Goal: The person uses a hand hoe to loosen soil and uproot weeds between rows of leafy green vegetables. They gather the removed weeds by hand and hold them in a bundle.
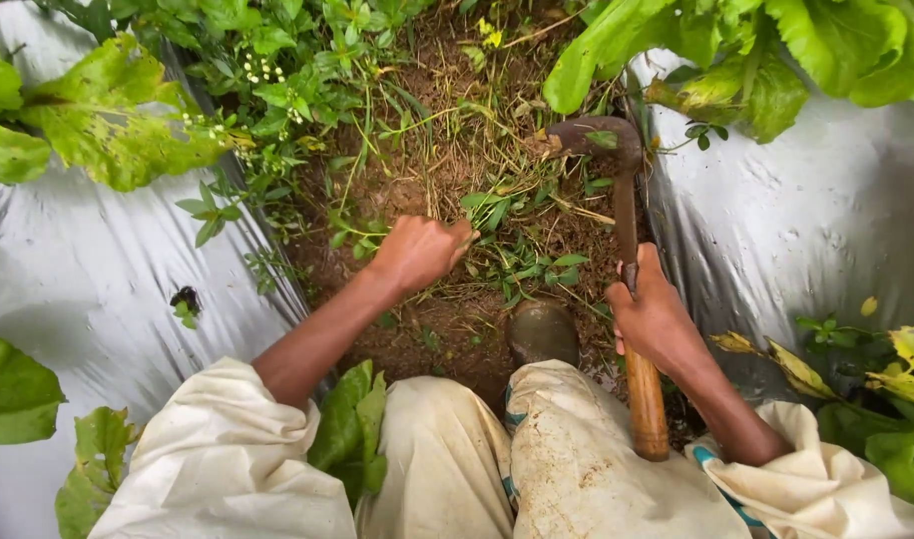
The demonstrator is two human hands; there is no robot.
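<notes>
Between plastic sheets (786, 230), left hand (417, 252) gripping weeds (517, 262), right hand (653, 317) holding hoe (627, 200)

Outdoors in daylight, a strip of bare brown soil (447, 319) runs between two sheets of silvery plastic mulch (796, 230), with broad green leaves (118, 120) crowding the edges.

Soil furrow (447, 299) runs down the middle, between two plastic mulch sheets: left sheet (98, 279), right sheet (796, 230). Weeds (517, 250) lie in the furrow, thickest at the far end. Left hand (417, 252) sits on the weeds mid-furrow. Right hand (652, 314) is to its right, around the hoe handle (645, 394); the hoe blade (597, 135) is ahead, on the soil. Boot toe (542, 332) sits between the hands, nearer. Leafy plants (108, 120) stand on both sheets.
</notes>
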